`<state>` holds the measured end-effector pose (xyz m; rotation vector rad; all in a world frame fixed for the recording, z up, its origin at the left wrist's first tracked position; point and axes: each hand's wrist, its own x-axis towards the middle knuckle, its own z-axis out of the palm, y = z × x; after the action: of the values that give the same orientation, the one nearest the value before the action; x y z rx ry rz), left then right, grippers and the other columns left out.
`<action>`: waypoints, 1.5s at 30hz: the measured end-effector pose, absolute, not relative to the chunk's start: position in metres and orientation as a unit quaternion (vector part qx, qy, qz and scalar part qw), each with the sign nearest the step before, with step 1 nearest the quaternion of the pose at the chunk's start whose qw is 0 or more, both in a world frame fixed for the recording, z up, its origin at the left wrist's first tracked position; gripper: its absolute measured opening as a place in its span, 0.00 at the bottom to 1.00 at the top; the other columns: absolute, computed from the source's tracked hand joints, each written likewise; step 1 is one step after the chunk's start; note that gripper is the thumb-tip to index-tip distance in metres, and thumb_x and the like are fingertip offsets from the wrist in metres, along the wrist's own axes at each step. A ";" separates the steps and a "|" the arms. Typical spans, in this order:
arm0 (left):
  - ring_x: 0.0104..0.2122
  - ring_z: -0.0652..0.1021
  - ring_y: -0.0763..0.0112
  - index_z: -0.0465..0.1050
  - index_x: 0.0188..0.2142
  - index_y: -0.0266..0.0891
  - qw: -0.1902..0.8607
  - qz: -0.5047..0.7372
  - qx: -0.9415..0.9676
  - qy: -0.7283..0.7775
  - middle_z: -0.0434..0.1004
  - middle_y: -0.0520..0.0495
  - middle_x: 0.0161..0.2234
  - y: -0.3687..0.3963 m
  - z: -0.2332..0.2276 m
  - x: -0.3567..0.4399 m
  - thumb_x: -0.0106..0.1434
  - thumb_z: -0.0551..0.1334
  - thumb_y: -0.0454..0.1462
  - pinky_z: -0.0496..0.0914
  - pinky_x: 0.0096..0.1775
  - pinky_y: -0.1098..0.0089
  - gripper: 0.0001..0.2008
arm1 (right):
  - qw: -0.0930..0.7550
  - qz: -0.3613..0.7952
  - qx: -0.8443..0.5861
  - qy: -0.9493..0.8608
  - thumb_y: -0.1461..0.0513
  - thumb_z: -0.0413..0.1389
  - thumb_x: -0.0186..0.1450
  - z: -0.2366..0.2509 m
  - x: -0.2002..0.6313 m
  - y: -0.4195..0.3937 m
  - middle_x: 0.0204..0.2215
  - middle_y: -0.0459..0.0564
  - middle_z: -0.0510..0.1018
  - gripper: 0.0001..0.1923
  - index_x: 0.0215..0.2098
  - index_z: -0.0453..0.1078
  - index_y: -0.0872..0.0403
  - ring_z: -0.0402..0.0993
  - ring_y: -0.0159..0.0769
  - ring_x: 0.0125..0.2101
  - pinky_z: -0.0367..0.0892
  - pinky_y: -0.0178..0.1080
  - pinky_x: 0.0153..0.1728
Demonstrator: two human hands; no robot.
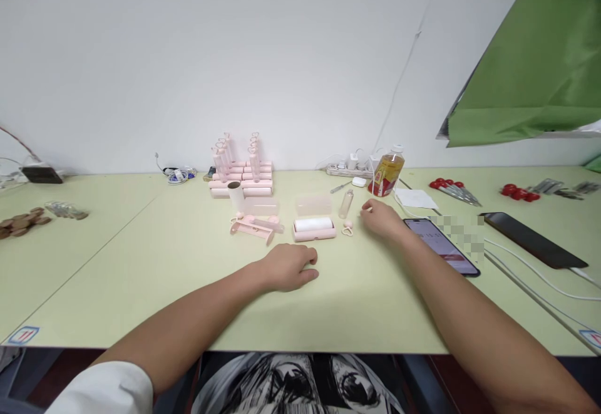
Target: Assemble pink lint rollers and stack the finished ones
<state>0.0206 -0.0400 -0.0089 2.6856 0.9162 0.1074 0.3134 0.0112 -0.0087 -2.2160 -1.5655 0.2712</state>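
Note:
My left hand (290, 266) rests knuckles-up on the pale green table (154, 257), fingers curled loosely, holding nothing. Just beyond it lies a pink tray with a white roll (313, 227). My right hand (381, 218) lies on the table to the right of that tray, fingers loosely bent, near a small pink ring-shaped piece (347, 230) and a small clear vial (346, 203). Whether it holds anything tiny I cannot tell. A pink handle part (256, 226) and a cardboard tube (236, 196) sit left of the tray.
A stack of pink rollers (241, 173) stands at the back. A bottle of amber drink (387, 173), a power strip (346, 168), two phones (444, 246) (533, 248) with white cables, red-handled tools (453, 190), brown discs (21, 221) far left and a green cloth (539, 63) surround the area.

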 end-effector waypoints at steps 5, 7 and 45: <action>0.32 0.77 0.64 0.70 0.41 0.42 0.178 0.046 0.925 0.332 0.78 0.49 0.33 -0.035 -0.012 0.019 0.63 0.56 0.45 0.63 0.28 0.69 0.12 | 0.205 0.120 -0.784 -0.573 0.64 0.54 0.56 -0.024 0.309 0.018 0.38 0.57 0.80 0.08 0.34 0.74 0.54 0.73 0.45 0.37 0.60 0.39 0.33; 0.31 0.76 0.65 0.70 0.42 0.42 0.185 0.048 0.923 0.333 0.77 0.49 0.33 -0.034 -0.012 0.018 0.63 0.56 0.45 0.62 0.28 0.69 0.13 | 0.223 0.124 -0.781 -0.569 0.64 0.55 0.55 -0.024 0.310 0.018 0.38 0.57 0.79 0.08 0.33 0.73 0.54 0.73 0.46 0.37 0.61 0.40 0.33; 0.56 0.65 0.51 0.66 0.56 0.40 -0.035 0.212 0.904 0.371 0.63 0.37 0.59 -0.022 -0.023 0.026 0.64 0.56 0.39 0.61 0.53 0.51 0.20 | 0.624 0.205 -0.538 -0.528 0.46 0.57 0.58 -0.018 0.280 0.010 0.22 0.43 0.70 0.19 0.33 0.66 0.54 0.63 0.30 0.20 0.61 0.35 0.23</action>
<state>0.0260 -0.0223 -0.0232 2.9040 1.1908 0.6802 0.2798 0.0102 -0.0183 -1.2361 -1.2133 0.4706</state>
